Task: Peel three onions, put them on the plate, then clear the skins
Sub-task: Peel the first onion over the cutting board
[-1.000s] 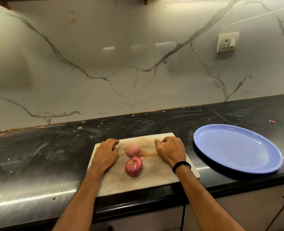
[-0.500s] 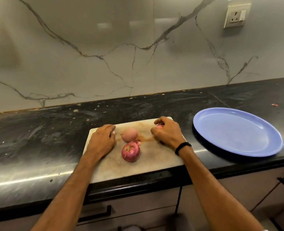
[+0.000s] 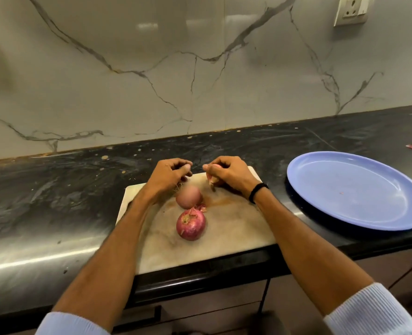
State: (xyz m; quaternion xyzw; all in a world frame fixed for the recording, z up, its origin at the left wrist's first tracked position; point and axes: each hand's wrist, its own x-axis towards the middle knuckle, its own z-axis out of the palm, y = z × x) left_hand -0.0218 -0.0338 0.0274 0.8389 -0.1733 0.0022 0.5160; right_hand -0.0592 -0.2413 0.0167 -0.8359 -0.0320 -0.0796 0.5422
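- Head view, looking down: the right hand (image 3: 231, 176) hovers over the far edge of the cutting board (image 3: 236, 228). Its grip is curled round a pinkish onion (image 3: 211, 177).
- That onion is mostly hidden by the fingers, so how much skin it has cannot be told.
- The left hand (image 3: 168, 175) is close beside the right one, with fingertips curled toward the thumb. Its underside faces away, so I cannot tell whether this grip pinches anything.
- A pale onion (image 3: 188, 197) lies on the board, its far side tucked under the left hand.
- Just in front of it sits a red onion (image 3: 190, 225), skin on, with a small skin scrap (image 3: 201, 208) between the two.
- The blue plate (image 3: 354, 189) sits on the dark table (image 3: 55, 189) right of the board, its right rim cut off by the frame.
- A red speck (image 3: 410, 146) beyond the plate is too small to identify.
- The wall socket (image 3: 351, 9) is cropped at the top.
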